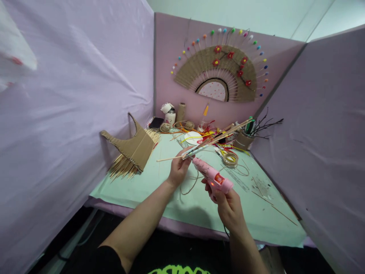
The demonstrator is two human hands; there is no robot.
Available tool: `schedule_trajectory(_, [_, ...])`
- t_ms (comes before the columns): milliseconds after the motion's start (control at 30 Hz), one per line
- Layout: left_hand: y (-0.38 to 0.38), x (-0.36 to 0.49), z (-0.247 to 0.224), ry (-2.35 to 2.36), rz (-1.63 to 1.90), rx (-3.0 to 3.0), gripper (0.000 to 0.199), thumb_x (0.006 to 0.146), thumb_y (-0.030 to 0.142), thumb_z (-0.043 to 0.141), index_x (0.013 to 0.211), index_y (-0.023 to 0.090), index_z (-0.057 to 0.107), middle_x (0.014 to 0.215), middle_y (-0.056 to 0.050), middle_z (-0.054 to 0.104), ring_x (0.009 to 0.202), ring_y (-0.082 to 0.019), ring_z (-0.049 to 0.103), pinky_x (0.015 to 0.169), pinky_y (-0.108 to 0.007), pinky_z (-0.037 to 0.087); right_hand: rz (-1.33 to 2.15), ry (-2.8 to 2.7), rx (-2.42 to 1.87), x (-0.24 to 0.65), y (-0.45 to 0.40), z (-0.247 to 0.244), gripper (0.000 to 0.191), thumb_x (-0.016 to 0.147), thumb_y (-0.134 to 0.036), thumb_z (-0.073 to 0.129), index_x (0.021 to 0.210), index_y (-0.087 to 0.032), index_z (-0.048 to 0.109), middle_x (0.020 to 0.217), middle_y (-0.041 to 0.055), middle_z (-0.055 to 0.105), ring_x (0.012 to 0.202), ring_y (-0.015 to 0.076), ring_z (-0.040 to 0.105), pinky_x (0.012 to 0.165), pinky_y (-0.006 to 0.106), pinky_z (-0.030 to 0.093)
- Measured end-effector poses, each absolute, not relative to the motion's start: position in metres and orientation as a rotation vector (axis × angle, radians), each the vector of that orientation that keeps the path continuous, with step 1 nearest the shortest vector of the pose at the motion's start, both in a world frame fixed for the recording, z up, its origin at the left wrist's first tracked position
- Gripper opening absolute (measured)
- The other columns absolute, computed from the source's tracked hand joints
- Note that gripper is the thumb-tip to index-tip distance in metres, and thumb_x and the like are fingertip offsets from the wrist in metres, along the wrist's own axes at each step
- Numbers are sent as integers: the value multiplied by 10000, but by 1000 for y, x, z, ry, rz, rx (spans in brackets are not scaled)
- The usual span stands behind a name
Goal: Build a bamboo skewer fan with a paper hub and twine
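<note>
My left hand [180, 167] is closed around one end of a bundle of thin wooden sticks [222, 135], held above the table and slanting up to the right. One stick pokes out leftward past the fingers. In my right hand [228, 205] is a pink hot glue gun [211, 173], its small light glowing orange. The gun's nozzle points at the gripped end of the sticks; whether it touches them I cannot tell. Below the hands, a loose strand of twine [191, 190] curls on the green tabletop [159, 190].
A cardboard piece [134, 146] leans on a pile of sticks [122, 167] at left. Farther back are a jar [170, 117], a cardboard tube [181, 112], a white disc [193, 137] and a twine coil [229, 159]. A holder [243, 140] contains twigs. A decorated cardboard fan [222, 72] hangs behind.
</note>
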State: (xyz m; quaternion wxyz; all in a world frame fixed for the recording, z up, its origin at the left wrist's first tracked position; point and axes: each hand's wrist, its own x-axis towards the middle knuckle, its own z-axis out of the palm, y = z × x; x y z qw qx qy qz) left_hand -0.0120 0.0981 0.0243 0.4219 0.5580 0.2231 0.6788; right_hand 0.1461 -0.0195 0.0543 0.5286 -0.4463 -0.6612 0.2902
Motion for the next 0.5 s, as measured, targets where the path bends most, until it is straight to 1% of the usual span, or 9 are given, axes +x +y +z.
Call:
schedule_trajectory(100, [98,-12,24,556,1713,1414,334,882,471,616,1048,198,712,1065,-80,714,959,-220,677,945,-383,522,689,-1584,-1042,144,-19,54,403,947,-490,484,1072,-167,692,983,110,701,794,194,633,617,278,495])
schedule_trajectory(233, [98,-11,24,565,1716,1404,360,876,472,624,1106,205,699,1109,-88,711,959,-226,686,934,-383,529,661,-1551,-1059,145,-18,48,398,952,-482,467,1008,-160,694,897,92,685,722,180,604,611,289,487])
schedule_trajectory(333, [98,-12,24,550,1707,1397,374,867,475,634,1124,211,692,1141,-99,707,1048,-259,675,947,-393,526,633,-1521,-1082,147,-17,43,387,940,-478,482,954,-155,694,800,67,654,638,160,553,565,283,459])
schedule_trajectory(433, [98,-13,24,563,1713,1420,345,871,466,629,1090,211,703,1110,-99,718,1126,-278,646,972,-403,516,615,-1507,-1092,148,-16,40,385,933,-475,491,926,-151,697,721,44,618,578,145,502,527,274,427])
schedule_trajectory(500, [98,-13,25,573,1735,1431,313,875,458,625,1047,213,717,1089,-94,723,1138,-277,637,1011,-419,494,615,-1508,-1077,147,-15,39,396,932,-481,487,941,-150,702,730,50,629,591,151,519,545,282,442])
